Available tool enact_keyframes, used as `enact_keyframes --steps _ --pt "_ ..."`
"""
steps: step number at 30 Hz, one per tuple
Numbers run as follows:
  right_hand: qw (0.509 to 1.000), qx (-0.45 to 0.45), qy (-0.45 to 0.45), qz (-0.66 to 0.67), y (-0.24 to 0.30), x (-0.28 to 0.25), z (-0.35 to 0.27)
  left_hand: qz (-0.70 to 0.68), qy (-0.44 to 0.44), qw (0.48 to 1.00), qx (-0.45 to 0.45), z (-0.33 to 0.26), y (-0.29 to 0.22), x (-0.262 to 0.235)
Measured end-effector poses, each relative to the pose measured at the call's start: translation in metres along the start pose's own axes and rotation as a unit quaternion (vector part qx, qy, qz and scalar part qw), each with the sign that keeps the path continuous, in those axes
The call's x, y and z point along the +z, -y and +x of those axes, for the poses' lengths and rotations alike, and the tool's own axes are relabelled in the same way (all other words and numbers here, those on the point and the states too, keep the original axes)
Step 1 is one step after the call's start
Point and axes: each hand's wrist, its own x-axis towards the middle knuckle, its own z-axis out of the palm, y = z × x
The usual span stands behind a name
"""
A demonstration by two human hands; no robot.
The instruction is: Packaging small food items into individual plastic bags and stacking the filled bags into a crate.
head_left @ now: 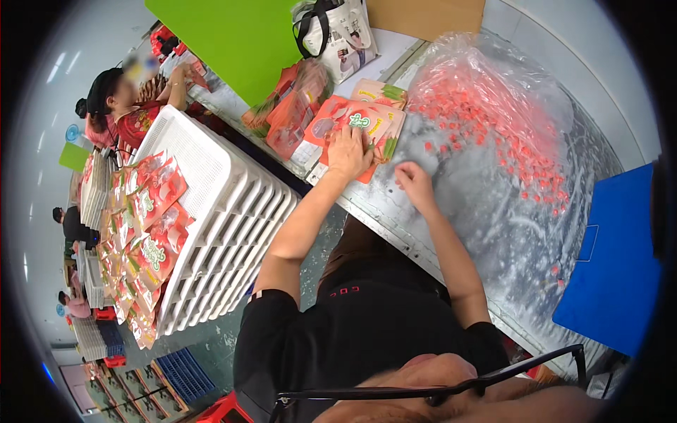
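A red printed pouch (328,116) lies near the table's front edge, on top of other flat pouches. My left hand (347,151) is over it, its fingers bent across the printed face and gripping it. To the right, just above the metal tabletop, is my right hand (415,185), its fingers curled together; whatever is in them, if anything, is hidden. Small red wrapped pieces (522,151) are spread over the table beyond my right hand, many of them under a clear plastic sheet (458,60). Another pouch (377,92) with a green-striped end lies just behind the held one.
Stacked white plastic crates (233,204) stand at my left, with filled-looking red pouches (151,240) on top. A red plastic bag (300,106), a white carrier bag (342,39) and a green board (226,42) are further back. A blue panel (610,261) borders the right. A co-worker (134,113) sits beyond the crates.
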Motion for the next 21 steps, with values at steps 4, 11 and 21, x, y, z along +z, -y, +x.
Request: enact_keyframes --steps 4,11,21 --pt "0.999 0.032 -0.011 -0.006 -0.006 -0.035 -0.019 -0.012 0.061 0.998 0.008 -0.001 0.001 0.026" --pt "0.999 0.035 0.005 -0.003 0.002 -0.025 -0.023 -0.01 0.022 0.997 0.07 -0.01 -0.001 0.027" --pt "0.858 -0.402 -0.092 -0.306 0.093 -0.01 -0.046 -0.075 0.03 0.997 0.019 -0.016 -0.031 -0.045"
